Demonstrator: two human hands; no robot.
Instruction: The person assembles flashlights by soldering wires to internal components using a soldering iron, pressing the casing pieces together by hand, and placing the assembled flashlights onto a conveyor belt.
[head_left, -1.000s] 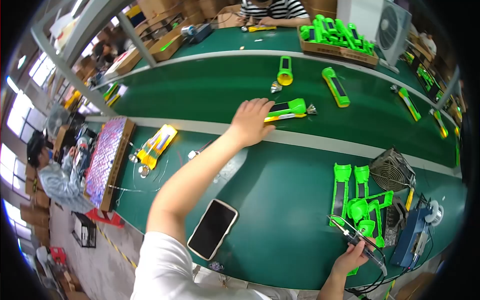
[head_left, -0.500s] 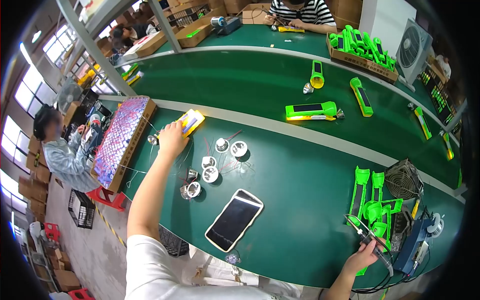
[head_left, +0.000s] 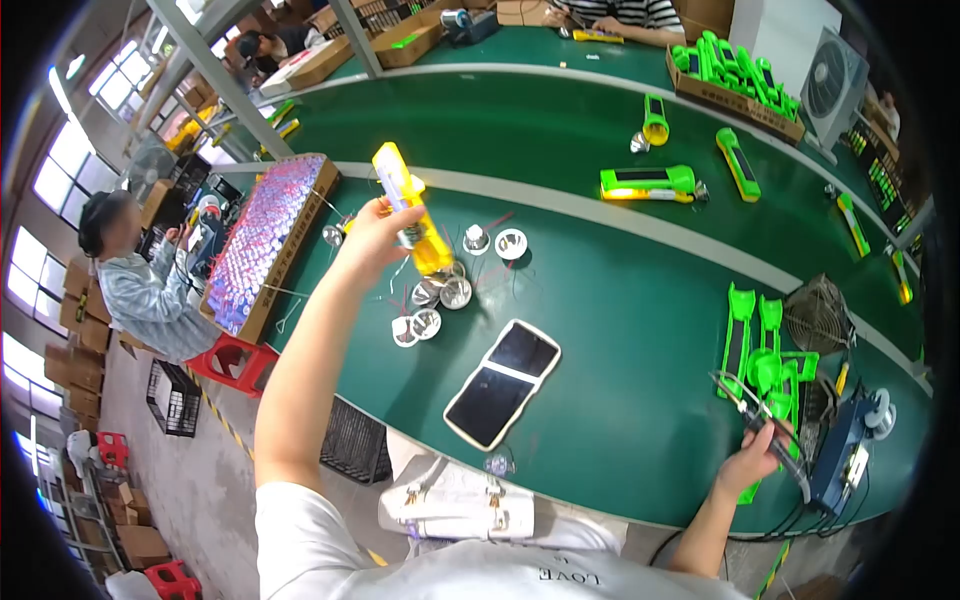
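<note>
My left hand (head_left: 375,238) is closed round a yellow torch body (head_left: 430,245), lifted over the green workbench at left. Below it lie several round silver reflectors (head_left: 456,292) with thin wires. In my right hand (head_left: 750,460), at the right, is a black soldering iron (head_left: 785,462), its tip pointing up and left beside green plastic shells (head_left: 738,335). A phone (head_left: 503,385) rests on the bench between my hands. A green and yellow torch (head_left: 648,183) lies on the belt beyond the bench.
A box of wired battery cells (head_left: 262,245) stands at left, near a co-worker (head_left: 140,270). At right are a fan-like unit (head_left: 818,315) and a blue soldering station (head_left: 838,455). More torches (head_left: 738,165) lie on the belt; a box of green torches (head_left: 735,85) stands behind.
My left hand reached from the belt to the left of the bench, took hold of the yellow torch body and raised it. My right hand still holds the soldering iron.
</note>
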